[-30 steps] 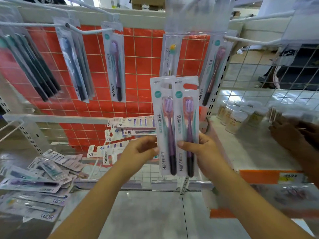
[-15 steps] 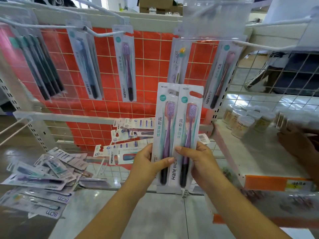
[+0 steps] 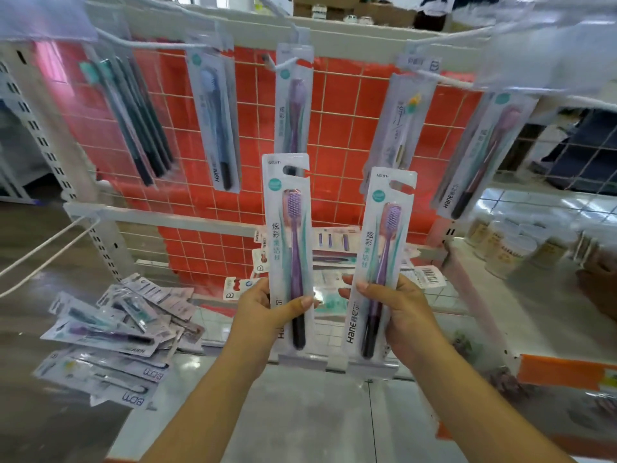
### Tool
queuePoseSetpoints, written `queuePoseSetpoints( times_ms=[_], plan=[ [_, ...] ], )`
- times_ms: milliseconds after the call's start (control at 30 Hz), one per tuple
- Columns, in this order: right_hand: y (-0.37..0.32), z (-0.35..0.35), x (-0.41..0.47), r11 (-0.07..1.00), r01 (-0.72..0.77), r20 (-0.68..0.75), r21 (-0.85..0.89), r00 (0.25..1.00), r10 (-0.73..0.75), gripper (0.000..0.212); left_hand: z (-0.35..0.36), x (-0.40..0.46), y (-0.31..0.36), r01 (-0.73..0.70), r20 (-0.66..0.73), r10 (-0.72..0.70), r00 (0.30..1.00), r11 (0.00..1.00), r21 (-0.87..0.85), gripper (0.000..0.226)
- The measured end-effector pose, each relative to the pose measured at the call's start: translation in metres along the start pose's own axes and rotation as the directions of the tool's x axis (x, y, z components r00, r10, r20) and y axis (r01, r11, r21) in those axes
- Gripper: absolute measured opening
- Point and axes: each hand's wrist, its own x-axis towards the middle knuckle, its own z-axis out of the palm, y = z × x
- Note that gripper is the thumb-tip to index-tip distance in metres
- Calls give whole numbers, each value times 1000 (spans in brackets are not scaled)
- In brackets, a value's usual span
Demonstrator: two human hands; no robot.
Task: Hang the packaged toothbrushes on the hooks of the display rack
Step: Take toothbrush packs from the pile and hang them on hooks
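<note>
Left pack: a purple toothbrush pack (image 3: 291, 252) stands upright in front of the rack, its hang-slot at the top, just below a matching hung pack.
Right pack: a second purple toothbrush pack (image 3: 380, 262) tilts slightly rightward, just beside the first with a gap between them.
Left hand: the left hand (image 3: 263, 312) grips the lower part of the left pack, thumb across its front.
Right hand: the right hand (image 3: 397, 312) grips the lower part of the right pack, thumb on the front.
Rack: a white display rack (image 3: 334, 38) with a wire grid over a red backing; white hooks (image 3: 150, 45) stick out from the top bar.
Hung packs: a purple pack (image 3: 293, 101) on the centre hook, a blue pack (image 3: 215, 121) to its left, dark packs (image 3: 133, 118) further left, a yellow-tipped pack (image 3: 397, 128) and a pink pack (image 3: 484, 155) to the right.
Loose packs: a pile (image 3: 110, 335) lies on the lower shelf at left; more packs (image 3: 334, 252) lie behind the hands.
Far right: white jars (image 3: 507, 248) on a neighbouring shelf, and another person's hand (image 3: 597, 279) at the edge.
</note>
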Motion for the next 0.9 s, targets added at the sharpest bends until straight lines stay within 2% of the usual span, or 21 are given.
queuePoseSetpoints(
  times_ms=[167,367,500,600,733,900],
  plan=[
    [4,28,11,1000,14,-49,27,999,-13,26,-31,10,9,17,-3,-18,1000,999,-33,30],
    [2,73,32,990,62,-60,-124,996,-70,28,-67,27,22,4,-14,-5,1000,1000,-17,30],
    [-3,108,42,967,89,-12,-238,995,-95,26,-85,33,28,3,28,-1,1000,999,-49,30],
    [-12,132,47,948,148,79,-281,988,-131,27,-95,38,31,7,57,-3,998,998,-62,38],
    [-31,143,46,926,303,130,-227,951,-279,22,-107,47,32,39,63,-34,997,996,-82,44],
    [-21,137,43,871,463,-28,-165,880,-473,8,-113,55,31,62,44,-58,997,994,-86,41]
  ],
)
